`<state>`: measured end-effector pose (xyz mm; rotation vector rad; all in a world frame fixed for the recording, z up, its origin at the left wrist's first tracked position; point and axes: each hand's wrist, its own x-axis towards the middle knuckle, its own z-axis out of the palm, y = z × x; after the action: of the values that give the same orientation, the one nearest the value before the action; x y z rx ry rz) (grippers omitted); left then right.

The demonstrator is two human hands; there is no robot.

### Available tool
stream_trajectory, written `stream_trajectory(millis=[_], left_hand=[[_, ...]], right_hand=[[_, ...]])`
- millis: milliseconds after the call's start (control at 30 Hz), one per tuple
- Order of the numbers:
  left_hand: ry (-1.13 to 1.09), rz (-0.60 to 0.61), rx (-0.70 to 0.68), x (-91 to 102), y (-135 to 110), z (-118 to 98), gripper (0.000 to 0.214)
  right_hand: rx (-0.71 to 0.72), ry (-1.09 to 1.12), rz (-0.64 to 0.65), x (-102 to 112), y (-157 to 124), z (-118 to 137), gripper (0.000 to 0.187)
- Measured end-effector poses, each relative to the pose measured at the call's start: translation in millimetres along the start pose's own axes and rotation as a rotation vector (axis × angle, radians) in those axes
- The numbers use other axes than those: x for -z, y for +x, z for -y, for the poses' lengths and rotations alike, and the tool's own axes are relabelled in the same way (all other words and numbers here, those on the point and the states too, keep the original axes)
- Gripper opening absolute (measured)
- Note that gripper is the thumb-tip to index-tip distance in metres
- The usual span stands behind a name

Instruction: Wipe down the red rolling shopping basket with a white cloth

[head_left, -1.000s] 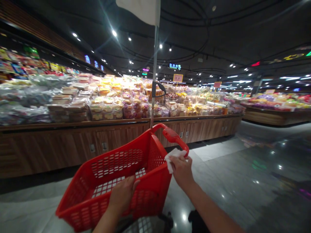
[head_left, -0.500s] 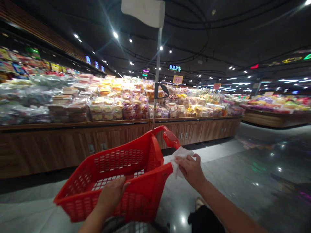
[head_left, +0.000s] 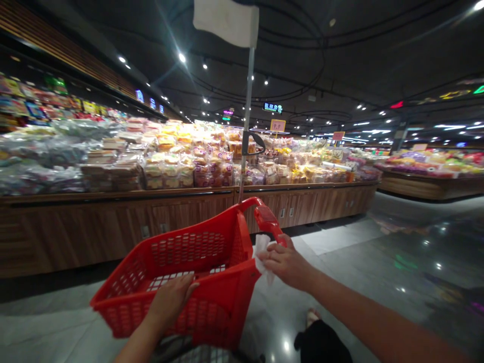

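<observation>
A red plastic shopping cart [head_left: 223, 297] stands in front of me, its basket tilted in view and nothing seen lying in it. My left hand [head_left: 172, 297] grips the near rim of the basket, fingers over the edge. At the handle end, my right hand [head_left: 283, 259] pinches a crumpled white wipe [head_left: 262, 247] against the near corner of the cart. The red handle [head_left: 266, 217] runs just beyond that hand. A pole [head_left: 248, 101] rises from the cart with a white flag [head_left: 227, 22] on top.
Behind the cart runs a long wood-panelled display [head_left: 204, 209] piled with bagged baked goods [head_left: 212, 166]. A second display island [head_left: 431, 184] stands at the far right. Grey shiny floor [head_left: 378, 262] spreads to the right. My foot [head_left: 313, 315] shows below.
My right hand has moved slightly left with the wipe, from the handle toward the basket's corner. My left hand stays on the rim. The cart shifts slightly in view.
</observation>
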<state>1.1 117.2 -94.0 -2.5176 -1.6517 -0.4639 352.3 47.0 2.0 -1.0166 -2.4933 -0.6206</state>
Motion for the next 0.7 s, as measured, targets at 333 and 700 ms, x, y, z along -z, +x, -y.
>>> stream_trajectory(millis=[333,700], left_hand=[[0.021,-0.044,-0.035,-1.5,1.4,8.9,0.037],[-0.036,-0.208,-0.117,-4.3,-11.2,53.1,0.041]], right_hand=[[-0.059,-0.021,-0.016,-7.0,8.1,2.3,0.018],[-0.382,0.174,-0.263,15.6,-34.8,-37.9,0.014]])
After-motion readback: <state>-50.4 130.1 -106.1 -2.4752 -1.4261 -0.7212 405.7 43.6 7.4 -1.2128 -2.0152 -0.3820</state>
